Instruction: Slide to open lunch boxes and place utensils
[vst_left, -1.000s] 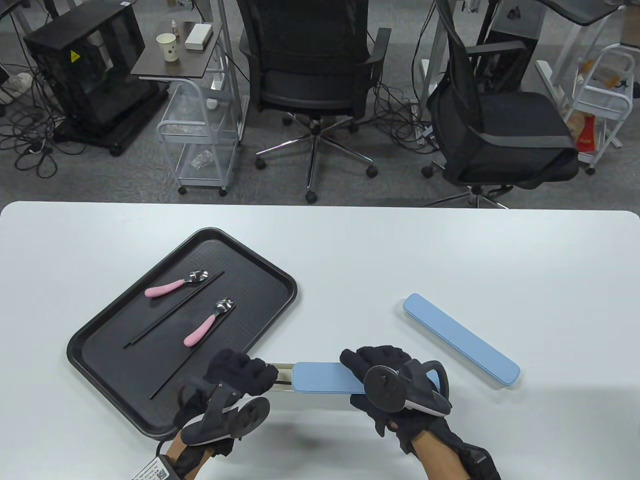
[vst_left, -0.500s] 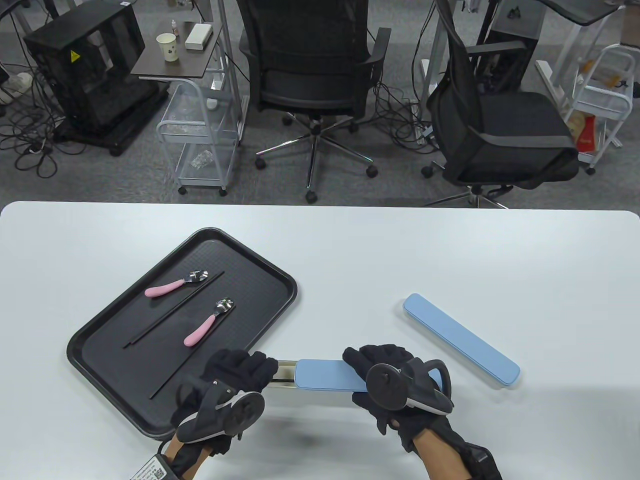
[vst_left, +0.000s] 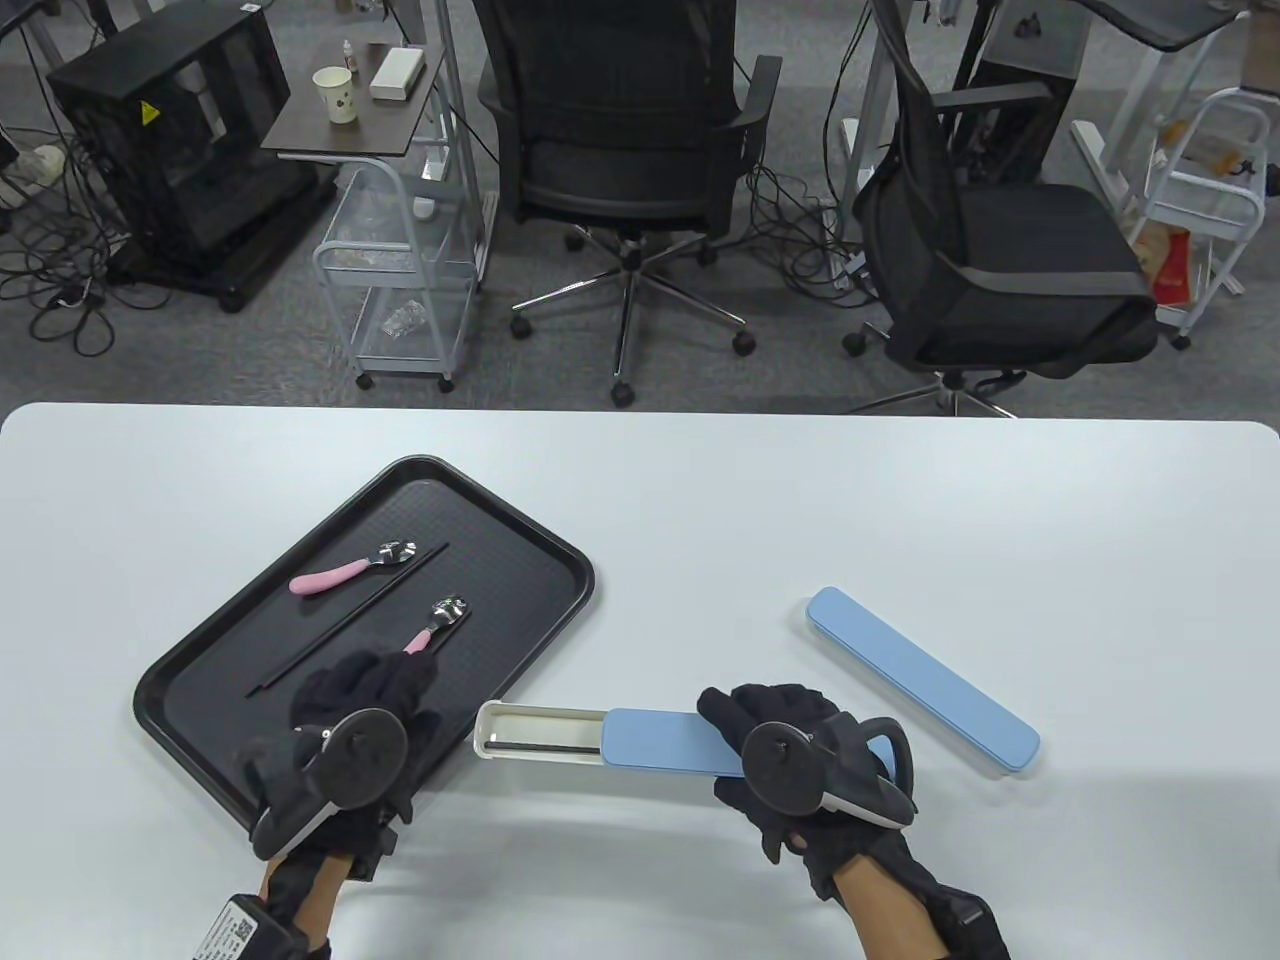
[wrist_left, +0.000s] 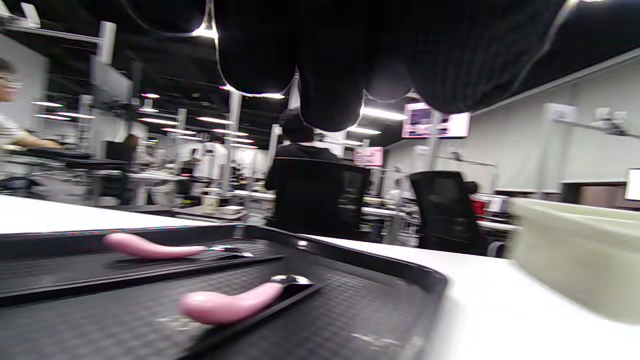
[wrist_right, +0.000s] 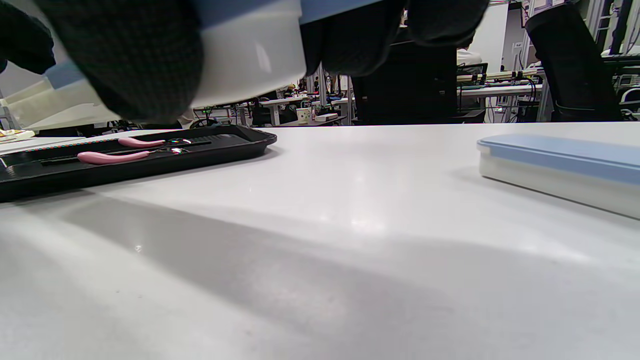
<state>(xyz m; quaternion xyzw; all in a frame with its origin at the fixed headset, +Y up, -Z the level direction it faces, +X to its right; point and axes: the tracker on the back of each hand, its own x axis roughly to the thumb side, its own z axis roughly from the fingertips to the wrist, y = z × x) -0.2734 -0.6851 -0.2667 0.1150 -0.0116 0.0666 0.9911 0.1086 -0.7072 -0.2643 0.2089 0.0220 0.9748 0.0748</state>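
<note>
A lunch box with a white base and a blue sliding lid is partly slid open, its left end uncovered. My right hand grips its right end and holds it just above the table, as the right wrist view shows. My left hand hovers over the black tray, its fingers above the handle of the near pink spoon and holding nothing. A far pink spoon and black chopsticks lie on the tray. A second lunch box lies closed to the right.
The tray's raised rim lies between the spoons and the open box. The closed box lies on the white table right of my right hand. Office chairs and carts stand beyond the table's far edge.
My left hand has let go of the box's left end and moved left and up over the tray to the near spoon. The uncovered part of the white base now shows fully.
</note>
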